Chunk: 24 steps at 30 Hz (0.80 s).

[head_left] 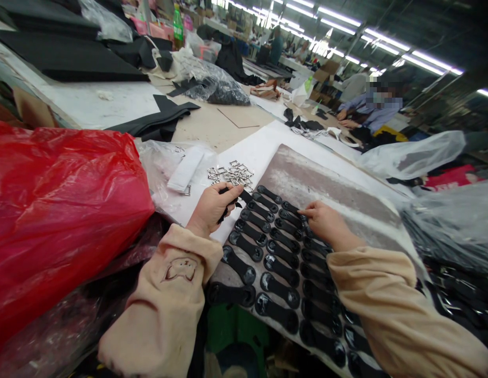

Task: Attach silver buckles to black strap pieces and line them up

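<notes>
Black strips (224, 213) are pinched in the left hand (213, 206). A dumbbell-shaped black tab (291, 207) is located left of the nearer right hand (325, 222), at its bunched fingertips, long axis directed roughly leftward; whether it is gripped cannot be told.

The black strips (246, 246) look smooth and matt along their middles, with a wet-looking, glossy film on many rounded ends. Beneath them, the board (326, 181) is dull and rough-looking, smeared chalky white. The buckles (238, 173) are shiny metal. Crinkled, glossy plastic makes up the red bag (70, 210); the sleeves (161, 310) are soft-looking matt cloth.
</notes>
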Available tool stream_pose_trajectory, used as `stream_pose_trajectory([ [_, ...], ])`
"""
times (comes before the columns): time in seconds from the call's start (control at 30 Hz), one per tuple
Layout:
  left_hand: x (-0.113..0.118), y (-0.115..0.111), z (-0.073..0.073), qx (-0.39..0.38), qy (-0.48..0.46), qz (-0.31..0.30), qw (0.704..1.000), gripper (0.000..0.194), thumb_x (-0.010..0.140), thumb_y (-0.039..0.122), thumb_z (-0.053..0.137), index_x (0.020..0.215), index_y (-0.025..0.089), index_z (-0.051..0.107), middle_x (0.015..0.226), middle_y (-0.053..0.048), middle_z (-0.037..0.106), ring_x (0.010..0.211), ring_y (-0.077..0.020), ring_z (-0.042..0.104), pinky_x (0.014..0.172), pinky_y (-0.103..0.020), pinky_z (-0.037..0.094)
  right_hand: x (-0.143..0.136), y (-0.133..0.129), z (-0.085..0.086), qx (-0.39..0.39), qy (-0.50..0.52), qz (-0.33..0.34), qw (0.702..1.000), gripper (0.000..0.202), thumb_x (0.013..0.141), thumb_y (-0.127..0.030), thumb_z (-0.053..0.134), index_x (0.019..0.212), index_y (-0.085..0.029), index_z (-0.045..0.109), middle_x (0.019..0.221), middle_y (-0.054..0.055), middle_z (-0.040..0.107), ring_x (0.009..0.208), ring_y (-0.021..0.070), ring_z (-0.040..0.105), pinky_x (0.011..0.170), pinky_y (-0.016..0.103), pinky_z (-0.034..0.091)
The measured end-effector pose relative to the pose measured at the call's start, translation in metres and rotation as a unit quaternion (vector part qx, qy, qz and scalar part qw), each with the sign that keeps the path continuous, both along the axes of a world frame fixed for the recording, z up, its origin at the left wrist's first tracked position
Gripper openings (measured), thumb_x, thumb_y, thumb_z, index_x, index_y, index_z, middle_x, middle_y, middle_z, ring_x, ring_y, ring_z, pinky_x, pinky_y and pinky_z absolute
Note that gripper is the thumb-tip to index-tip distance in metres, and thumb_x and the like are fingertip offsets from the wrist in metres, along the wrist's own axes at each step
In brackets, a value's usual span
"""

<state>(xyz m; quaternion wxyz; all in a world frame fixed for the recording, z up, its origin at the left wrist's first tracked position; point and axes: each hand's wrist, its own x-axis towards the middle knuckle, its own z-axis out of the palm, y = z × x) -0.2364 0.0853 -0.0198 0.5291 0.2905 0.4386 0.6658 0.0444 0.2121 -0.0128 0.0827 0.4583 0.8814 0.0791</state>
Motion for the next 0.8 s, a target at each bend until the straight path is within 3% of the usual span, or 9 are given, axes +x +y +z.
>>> stream_pose_trajectory([
  [0.1,0.001,0.0,0.0,-0.003,-0.001,0.002,1.0,0.03,0.069,0.033,0.073,0.069,0.016,0.047,0.055,0.006,0.044,0.038,-0.0021,0.035,0.031,-0.013,0.019,-0.003,-0.002,0.0,0.003,-0.012,0.008,1.0,0.038,0.081,-0.013,0.047,0.105,-0.03,0.071,0.104,0.005,0.062,0.091,0.0219,0.058,0.076,0.03,0.043],
  [0.33,0.001,0.001,0.001,-0.005,-0.005,-0.001,1.0,0.032,0.067,0.035,0.074,0.069,0.016,0.048,0.055,0.006,0.044,0.038,-0.0017,0.035,0.032,-0.013,0.019,-0.012,0.0,-0.001,0.007,0.045,-0.045,0.998,0.028,0.085,-0.036,0.053,0.102,-0.023,0.072,0.095,0.007,0.068,0.087,0.0247,0.062,0.077,0.032,0.046],
  [0.8,0.002,0.0,0.001,-0.014,0.023,0.002,1.0,0.03,0.068,0.035,0.073,0.069,0.015,0.05,0.054,0.006,0.043,0.038,-0.0018,0.036,0.033,-0.013,0.02,-0.024,0.003,-0.003,-0.007,0.012,-0.038,0.999,0.025,0.081,-0.026,0.052,0.09,-0.025,0.075,0.092,0.005,0.071,0.086,0.0245,0.064,0.075,0.031,0.047],
])
